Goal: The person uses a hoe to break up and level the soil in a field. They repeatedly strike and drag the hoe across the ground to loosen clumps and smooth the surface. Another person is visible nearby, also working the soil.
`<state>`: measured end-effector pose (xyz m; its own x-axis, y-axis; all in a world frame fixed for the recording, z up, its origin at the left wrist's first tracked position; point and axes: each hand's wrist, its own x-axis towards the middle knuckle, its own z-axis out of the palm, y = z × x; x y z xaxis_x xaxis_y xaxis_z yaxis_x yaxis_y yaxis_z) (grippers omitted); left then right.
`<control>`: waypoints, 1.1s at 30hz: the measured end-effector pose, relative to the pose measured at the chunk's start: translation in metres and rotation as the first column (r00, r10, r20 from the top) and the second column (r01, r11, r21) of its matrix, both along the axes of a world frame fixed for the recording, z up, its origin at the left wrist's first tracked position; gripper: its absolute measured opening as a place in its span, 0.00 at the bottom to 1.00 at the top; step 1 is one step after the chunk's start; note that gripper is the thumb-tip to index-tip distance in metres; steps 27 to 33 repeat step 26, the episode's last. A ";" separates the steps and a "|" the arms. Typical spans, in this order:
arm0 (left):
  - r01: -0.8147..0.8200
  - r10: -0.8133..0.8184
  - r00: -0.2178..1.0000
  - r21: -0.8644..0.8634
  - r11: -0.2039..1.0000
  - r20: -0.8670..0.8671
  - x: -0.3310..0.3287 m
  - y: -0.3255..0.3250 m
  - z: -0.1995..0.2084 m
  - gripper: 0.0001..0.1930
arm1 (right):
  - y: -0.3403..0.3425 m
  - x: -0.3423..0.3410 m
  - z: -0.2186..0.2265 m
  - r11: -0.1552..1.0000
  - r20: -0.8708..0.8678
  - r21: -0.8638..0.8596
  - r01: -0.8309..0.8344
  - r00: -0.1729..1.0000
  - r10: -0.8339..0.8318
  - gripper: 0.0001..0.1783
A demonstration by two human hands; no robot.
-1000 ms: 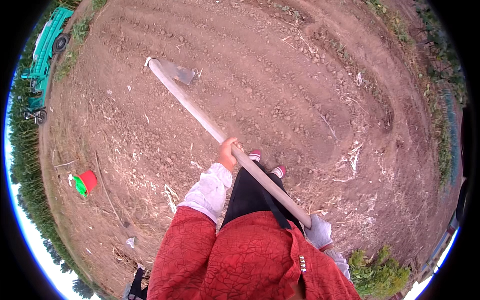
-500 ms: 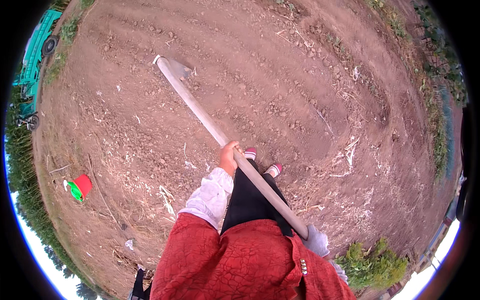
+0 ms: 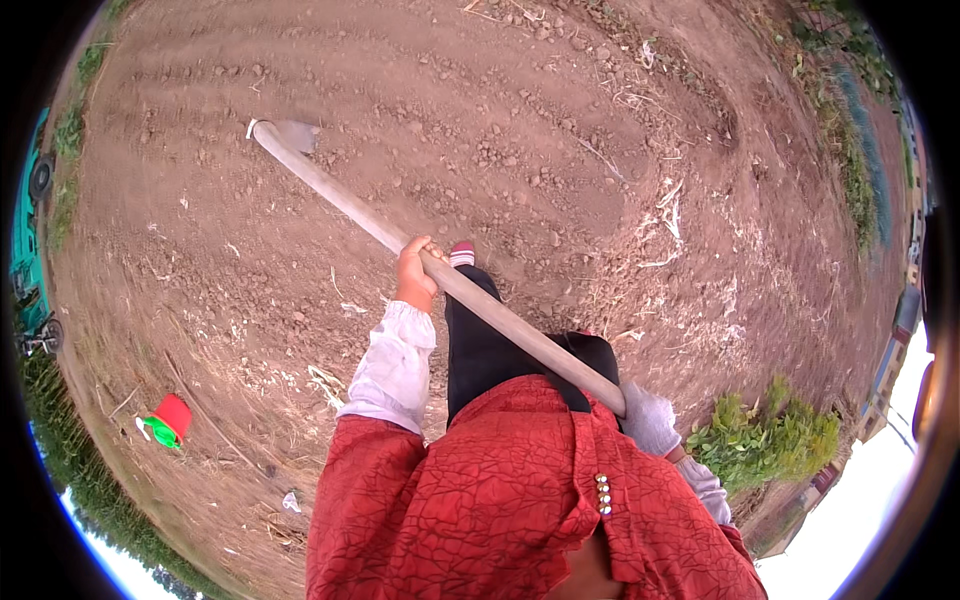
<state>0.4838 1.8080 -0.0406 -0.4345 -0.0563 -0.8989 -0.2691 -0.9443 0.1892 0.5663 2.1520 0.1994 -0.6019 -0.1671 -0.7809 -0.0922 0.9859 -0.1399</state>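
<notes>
A long-handled hoe (image 3: pixel 510 325) slants from the upper left down to my waist. My left hand (image 3: pixel 418 270), bare and closed, wraps round the middle of its wooden handle. My right hand (image 3: pixel 650 420), in a pale grey glove, is closed round the handle's near end by my right hip. At the far end the metal blade (image 3: pixel 297 135) is over the brown soil; whether it touches the ground I cannot tell. Below the handle show my black trousers and one foot in a red and white striped shoe (image 3: pixel 462 254); my other foot is mostly hidden behind my leg.
Loose, cloddy soil with dry stalks (image 3: pixel 668 225) surrounds me. A red and green bucket (image 3: pixel 170 420) lies tipped at the left. A leafy green bush (image 3: pixel 765 435) grows close on my right. A teal vehicle (image 3: pixel 28 230) stands at the far left edge.
The hoe and both hands have shifted higher in view, and the blade has moved left. The whole scene has turned, and my right foot has gone mostly out of sight behind my bent leg.
</notes>
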 end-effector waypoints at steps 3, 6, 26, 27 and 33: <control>0.004 -0.005 1.000 -0.038 0.999 -0.019 0.009 0.016 -0.002 0.07 | 0.017 0.007 -0.016 1.000 0.023 0.008 -0.010 1.000 0.010 0.10; -0.021 0.019 0.999 -0.051 0.998 -0.039 0.014 0.034 -0.009 0.07 | 0.044 0.019 -0.034 0.999 0.025 0.011 -0.050 0.998 0.050 0.12; 0.055 -0.061 0.997 -0.114 0.992 -0.043 0.103 0.291 -0.053 0.06 | 0.320 0.115 -0.082 0.995 -0.015 -0.092 -0.025 1.000 0.024 0.13; 0.055 -0.061 0.997 -0.114 0.992 -0.043 0.103 0.291 -0.053 0.06 | 0.320 0.115 -0.082 0.995 -0.015 -0.092 -0.025 1.000 0.024 0.13; 0.055 -0.061 0.997 -0.114 0.992 -0.043 0.103 0.291 -0.053 0.06 | 0.320 0.115 -0.082 0.995 -0.015 -0.092 -0.025 1.000 0.024 0.13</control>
